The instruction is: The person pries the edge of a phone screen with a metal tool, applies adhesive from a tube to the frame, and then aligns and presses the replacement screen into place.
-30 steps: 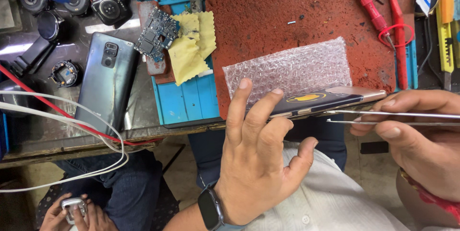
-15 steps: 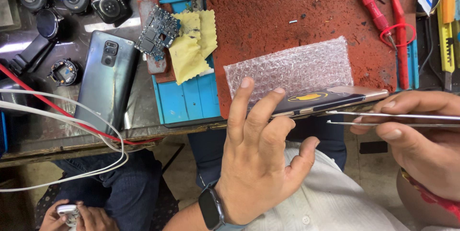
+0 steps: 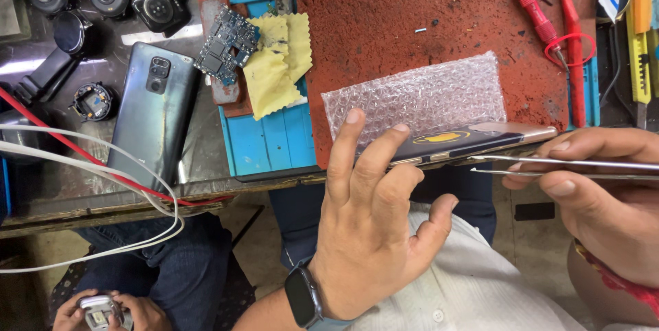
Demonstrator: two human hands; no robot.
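My left hand (image 3: 374, 224) props a smartphone (image 3: 456, 145) up on its long edge, fingers spread along its back and side, thumb held out free below. My right hand (image 3: 604, 193) is pinched shut on a pair of metal tweezers (image 3: 549, 166), whose tips lie right at the phone's lower edge, just past my left fingertips. Beyond the phone, touching or nearly touching it, lies a sheet of bubble wrap (image 3: 419, 94) on the red mat (image 3: 439, 22).

As I judge it, the weak point is the hold: the phone rests on my fingers more than it is clamped, so a hard push from the tweezers could tip it over or slide it off the counter (image 3: 89, 193) edge into my lap. Sharp tips slipping along the seam might scratch the frame or jab my left fingers. Far off to my left, another phone (image 3: 154, 115) lies face down beside a circuit board (image 3: 223, 46).
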